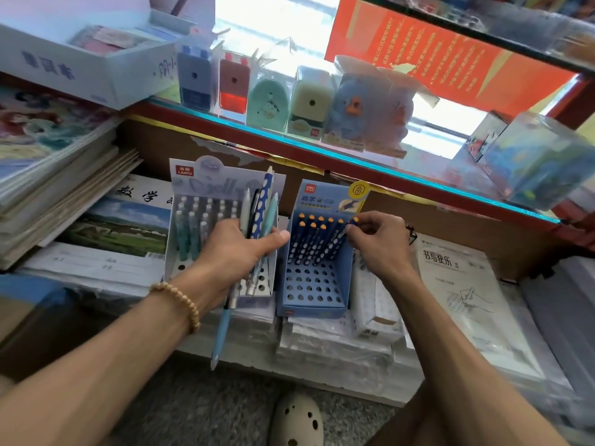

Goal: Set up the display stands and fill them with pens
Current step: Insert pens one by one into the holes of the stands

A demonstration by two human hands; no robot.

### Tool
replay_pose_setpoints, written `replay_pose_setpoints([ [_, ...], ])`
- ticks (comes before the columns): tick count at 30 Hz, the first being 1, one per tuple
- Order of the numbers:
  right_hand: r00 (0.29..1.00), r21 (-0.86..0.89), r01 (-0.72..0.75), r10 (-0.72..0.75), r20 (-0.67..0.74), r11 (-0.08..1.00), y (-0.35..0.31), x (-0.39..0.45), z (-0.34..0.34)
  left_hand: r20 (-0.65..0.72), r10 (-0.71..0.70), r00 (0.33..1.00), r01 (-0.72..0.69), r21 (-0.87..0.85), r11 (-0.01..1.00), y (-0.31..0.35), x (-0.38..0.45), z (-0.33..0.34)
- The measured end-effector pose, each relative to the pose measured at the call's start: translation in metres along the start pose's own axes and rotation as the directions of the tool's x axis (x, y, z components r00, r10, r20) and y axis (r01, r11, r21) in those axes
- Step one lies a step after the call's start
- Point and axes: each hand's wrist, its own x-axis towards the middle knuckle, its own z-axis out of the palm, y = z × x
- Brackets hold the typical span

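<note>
At six o'clock, low in view, a pale holed shoe [297, 421] rests on the floor. Above it, the left hand [236, 252] has its fingers curled round a bunch of pens [254, 226]. At its three o'clock, the right hand [375, 239] pinches a dark blue pen [349, 225] over the blue stand [317, 278] labelled "deli". At nine o'clock of that stands the grey stand [222, 188], marked "LANTU". At twelve o'clock, sharpeners [272, 101] line a shelf.
</note>
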Motion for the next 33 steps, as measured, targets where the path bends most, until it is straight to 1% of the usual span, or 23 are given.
replay_pose_setpoints([
  [3, 0.998, -0.018, 0.017, -0.016, 0.056, 1.0, 0.0, -0.001, 0.004, 0.004, 0.001, 1.0, -0.001, 0.002, 1.0, 0.001, -0.001, 0.001],
  [6, 0.995, 0.009, 0.021, -0.021, 0.093, 1.0, -0.004, 0.0, 0.006, 0.018, 0.003, 1.0, -0.003, 0.01, 1.0, 0.0, -0.002, 0.001],
  [11, 0.995, -0.022, 0.053, -0.051, 0.087, 0.998, -0.007, 0.003, 0.014, 0.057, 0.014, 0.998, -0.015, 0.004, 1.0, -0.003, -0.002, 0.0],
  [16, 0.987, -0.06, 0.099, -0.09, 0.13, 0.993, -0.01, 0.004, 0.021, 0.056, 0.028, 0.998, -0.028, 0.014, 1.0, -0.004, -0.002, -0.002],
  [21, 0.994, -0.073, 0.065, -0.059, 0.091, 0.995, -0.008, 0.003, 0.02, 0.068, 0.016, 0.998, -0.017, 0.011, 1.0, -0.006, -0.002, -0.004],
  [24, 0.988, -0.076, 0.07, -0.059, 0.143, 0.995, -0.008, 0.002, 0.016, 0.084, 0.017, 0.996, -0.018, 0.016, 1.0, -0.004, -0.003, -0.004],
  [28, 0.985, -0.173, 0.065, -0.036, 0.167, 0.983, -0.005, -0.005, 0.021, 0.078, 0.019, 0.997, -0.021, 0.017, 1.0, -0.004, -0.003, -0.004],
  [29, 0.988, -0.166, 0.05, -0.024, 0.153, 0.985, -0.004, -0.006, 0.02, 0.073, 0.018, 0.997, -0.02, 0.015, 1.0, -0.005, -0.003, -0.003],
  [31, 0.994, -0.071, -0.012, 0.02, 0.11, 0.997, -0.005, -0.007, 0.017, 0.07, 0.017, 0.997, -0.019, 0.024, 1.0, -0.007, -0.004, -0.001],
  [33, 0.994, -0.007, -0.011, 0.012, 0.105, 1.0, -0.008, -0.008, 0.013, 0.063, 0.016, 0.998, -0.02, 0.051, 0.999, -0.009, -0.004, 0.0],
])
